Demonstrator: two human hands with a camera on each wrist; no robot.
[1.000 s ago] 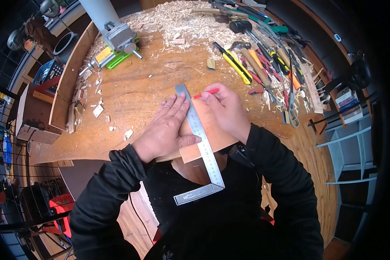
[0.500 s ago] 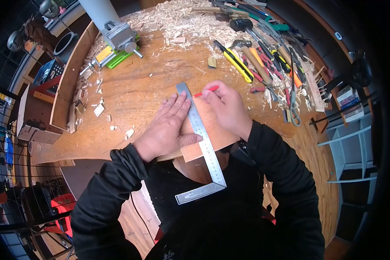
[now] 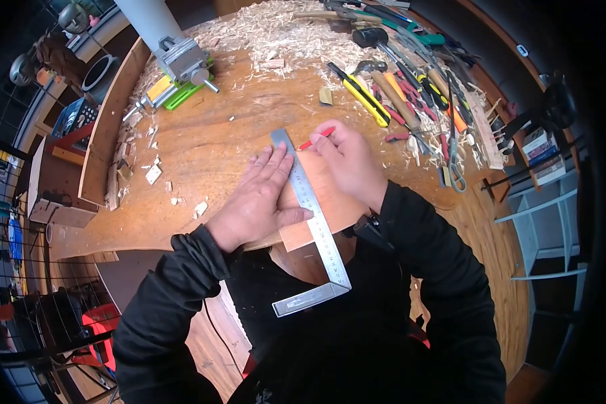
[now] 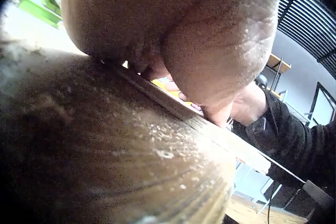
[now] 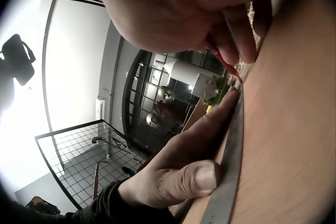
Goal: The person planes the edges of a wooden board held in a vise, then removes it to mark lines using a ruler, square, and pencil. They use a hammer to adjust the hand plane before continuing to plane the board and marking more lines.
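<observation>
Beyond workbench (image 3: 202,135), blue basket (image 3: 67,118), square (image 3: 308,200) on board (image 3: 337,198)

The red pencil (image 3: 328,131) in the right grip (image 3: 350,163) has turned slightly, its rear end apparently swung forward.

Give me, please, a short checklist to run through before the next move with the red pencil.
1. Left hand resting on steel square: ok.
2. Square lying across the wooden board: ok.
3. Red pencil gripped in right hand: ok.
4. Pencil tip touching the blade's edge: cannot tell; it is very close.
5. Square's stock against the board's near edge: not ok; they are apart.
</observation>
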